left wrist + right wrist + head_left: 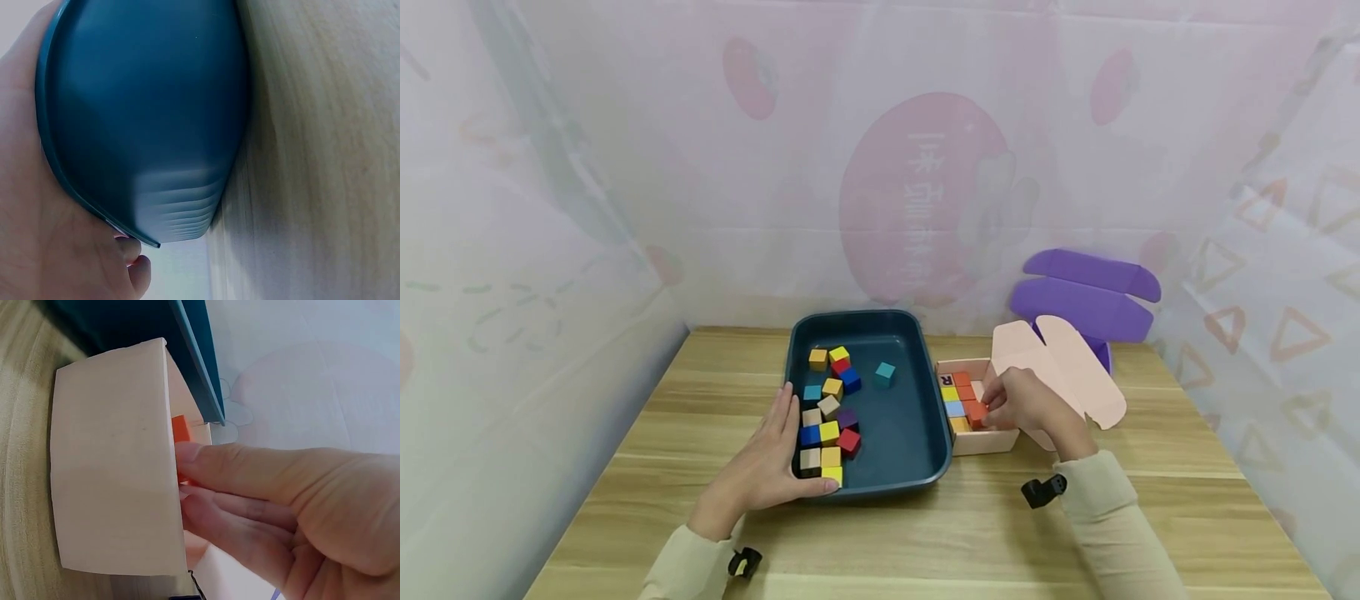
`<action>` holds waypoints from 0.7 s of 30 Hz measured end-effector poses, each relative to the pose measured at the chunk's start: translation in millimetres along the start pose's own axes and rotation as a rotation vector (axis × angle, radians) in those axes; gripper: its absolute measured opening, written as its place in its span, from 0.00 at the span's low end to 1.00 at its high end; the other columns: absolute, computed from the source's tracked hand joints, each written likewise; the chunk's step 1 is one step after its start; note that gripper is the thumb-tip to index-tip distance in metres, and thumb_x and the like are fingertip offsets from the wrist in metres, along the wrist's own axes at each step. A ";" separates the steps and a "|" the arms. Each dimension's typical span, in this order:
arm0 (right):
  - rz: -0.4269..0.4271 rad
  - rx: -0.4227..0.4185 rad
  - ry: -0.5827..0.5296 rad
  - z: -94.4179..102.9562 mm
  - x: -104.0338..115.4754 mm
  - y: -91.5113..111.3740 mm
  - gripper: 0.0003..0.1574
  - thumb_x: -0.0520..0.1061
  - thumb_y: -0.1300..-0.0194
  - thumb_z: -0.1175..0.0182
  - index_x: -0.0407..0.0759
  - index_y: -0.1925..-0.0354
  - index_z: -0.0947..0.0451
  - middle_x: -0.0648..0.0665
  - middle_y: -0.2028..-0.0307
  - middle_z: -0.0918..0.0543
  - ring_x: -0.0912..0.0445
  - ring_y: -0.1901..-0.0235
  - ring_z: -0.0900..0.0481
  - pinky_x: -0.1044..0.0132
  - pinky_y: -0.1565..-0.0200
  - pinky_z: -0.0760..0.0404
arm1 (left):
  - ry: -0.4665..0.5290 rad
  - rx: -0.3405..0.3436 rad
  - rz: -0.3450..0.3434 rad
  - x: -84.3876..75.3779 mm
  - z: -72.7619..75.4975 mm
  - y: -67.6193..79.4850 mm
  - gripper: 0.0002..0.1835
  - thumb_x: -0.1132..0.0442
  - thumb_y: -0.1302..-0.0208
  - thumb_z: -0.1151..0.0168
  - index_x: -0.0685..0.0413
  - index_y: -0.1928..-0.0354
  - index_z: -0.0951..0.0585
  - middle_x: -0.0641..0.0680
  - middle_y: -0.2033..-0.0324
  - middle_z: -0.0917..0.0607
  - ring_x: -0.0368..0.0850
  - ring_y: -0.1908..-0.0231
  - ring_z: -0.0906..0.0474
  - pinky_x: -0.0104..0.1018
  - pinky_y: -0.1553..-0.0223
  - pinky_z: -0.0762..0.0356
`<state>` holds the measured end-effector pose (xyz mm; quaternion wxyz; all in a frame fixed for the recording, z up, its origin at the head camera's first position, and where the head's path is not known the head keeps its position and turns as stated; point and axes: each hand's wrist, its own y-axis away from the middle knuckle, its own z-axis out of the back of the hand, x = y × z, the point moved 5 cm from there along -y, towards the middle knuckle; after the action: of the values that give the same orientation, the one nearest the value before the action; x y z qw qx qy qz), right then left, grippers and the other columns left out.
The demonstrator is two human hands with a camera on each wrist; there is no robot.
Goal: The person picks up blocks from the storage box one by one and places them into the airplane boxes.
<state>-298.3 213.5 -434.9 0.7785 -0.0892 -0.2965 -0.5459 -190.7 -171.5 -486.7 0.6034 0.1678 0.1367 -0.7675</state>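
A dark teal tray (pixel 898 433) holds several coloured wooden blocks, mostly gathered along its left side; one teal cube (pixel 884 374) lies apart from them. My left hand (pixel 760 462) rests over the tray's near-left corner, fingers along the left rim and thumb across the near rim by a yellow block (pixel 832 477). Over the open light-pink box (pixel 985 443), my right hand (pixel 1026 404) reaches in and pinches an orange block (pixel 181 429) between thumb and fingers. Inside that box, orange, yellow and blue blocks and one marked R (pixel 946 380) sit in rows.
The pink box stands against the tray's right side, its lid (pixel 1078 367) folded back to the right. Behind it is an open purple box (pixel 1082 304). Printed fabric walls (pixel 790 208) surround the wooden table (pixel 880 542).
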 end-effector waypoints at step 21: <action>-0.199 0.029 0.136 -19.3 -1.9 -12.8 0.04 0.33 0.41 0.27 0.39 0.66 0.11 0.44 0.67 0.14 0.51 0.66 0.20 0.64 0.64 0.17 | 0.008 0.004 -0.006 -0.1 -0.2 -0.8 0.79 0.16 0.52 0.35 0.64 0.15 0.59 0.61 0.14 0.65 0.64 0.15 0.67 0.70 0.20 0.49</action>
<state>-303.3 201.2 -453.9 0.7400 -0.0108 -0.2584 -0.6208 -191.5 -171.1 -486.8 0.6004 0.1716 0.1379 -0.7688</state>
